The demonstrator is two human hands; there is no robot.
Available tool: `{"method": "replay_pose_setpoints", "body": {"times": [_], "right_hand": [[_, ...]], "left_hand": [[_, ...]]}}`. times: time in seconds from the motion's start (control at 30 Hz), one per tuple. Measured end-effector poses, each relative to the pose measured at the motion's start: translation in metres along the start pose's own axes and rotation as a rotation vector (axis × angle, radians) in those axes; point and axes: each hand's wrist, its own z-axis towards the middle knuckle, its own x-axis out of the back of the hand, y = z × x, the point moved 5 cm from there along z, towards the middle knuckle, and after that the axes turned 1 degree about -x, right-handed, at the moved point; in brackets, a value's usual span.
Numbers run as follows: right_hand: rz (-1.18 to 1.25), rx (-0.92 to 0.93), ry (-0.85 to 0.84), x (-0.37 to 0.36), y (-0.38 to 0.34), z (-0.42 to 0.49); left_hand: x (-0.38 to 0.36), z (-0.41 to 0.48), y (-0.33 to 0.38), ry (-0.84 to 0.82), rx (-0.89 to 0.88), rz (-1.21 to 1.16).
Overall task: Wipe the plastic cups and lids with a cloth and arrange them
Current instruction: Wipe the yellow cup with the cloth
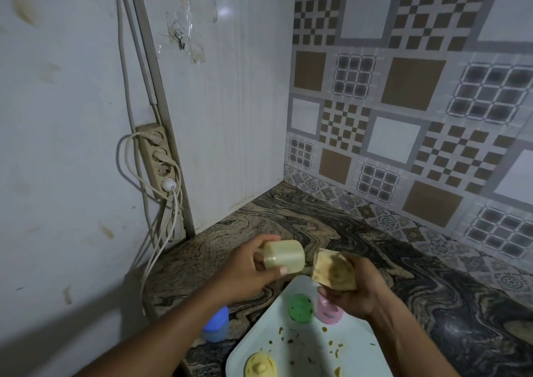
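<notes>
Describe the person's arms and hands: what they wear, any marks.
The left forearm and right forearm are bare up to the frame edge: no sleeves, watch or bracelets. The left hand and right hand wear no gloves, and no rings show. The left thumbnail looks short and unpainted.

A countertop (317, 226) of swirled brown-and-black stone is fitted into the corner beyond the left hand (245, 270) and the right hand (360, 288). Up and to the left of the left hand, a power strip (157, 157) with white cables (161, 232) plugged in is fixed to a pale, stained wall (57, 117), and a small hook (179, 37) is taped higher up. Behind and right of the right hand, the wall is covered with patterned tiles (412, 88) in brown, grey and white, edged below by a floral border (386, 221).
</notes>
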Motion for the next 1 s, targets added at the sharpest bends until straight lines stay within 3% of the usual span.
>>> {"method": "replay_pose_setpoints", "body": {"times": [0.1, 0.17, 0.37, 0.5, 0.57, 0.67, 0.77, 1.0], "right_hand": [[0.166, -0.026, 0.0, 0.014, 0.001, 0.002], [0.235, -0.027, -0.072, 0.014, 0.003, -0.003], [0.311, -0.024, -0.235, 0.011, 0.011, -0.009], [0.272, -0.008, -0.296, 0.011, 0.012, -0.016], [0.255, -0.017, -0.296, 0.012, 0.014, -0.019], [0.234, -0.025, -0.248, 0.013, 0.019, -0.021], [0.208, -0.037, -0.186, 0.016, 0.026, -0.014], [0.132, -0.061, -0.172, 0.028, 0.042, -0.001]], "left_hand": [[0.011, 0.013, -0.021, -0.082, 0.39, -0.378], [0.019, 0.015, -0.029, -0.098, 0.559, -0.528], [0.023, 0.025, -0.03, -0.201, 0.565, -0.638], [0.018, 0.025, -0.035, -0.251, 0.6, -0.578], [0.017, 0.026, -0.039, -0.227, 0.607, -0.462], [0.024, 0.034, -0.047, -0.157, 0.45, 0.083], [0.018, 0.036, -0.059, -0.224, 0.312, 0.496], [-0.015, 0.028, -0.094, -0.39, 0.27, 0.779]]}}
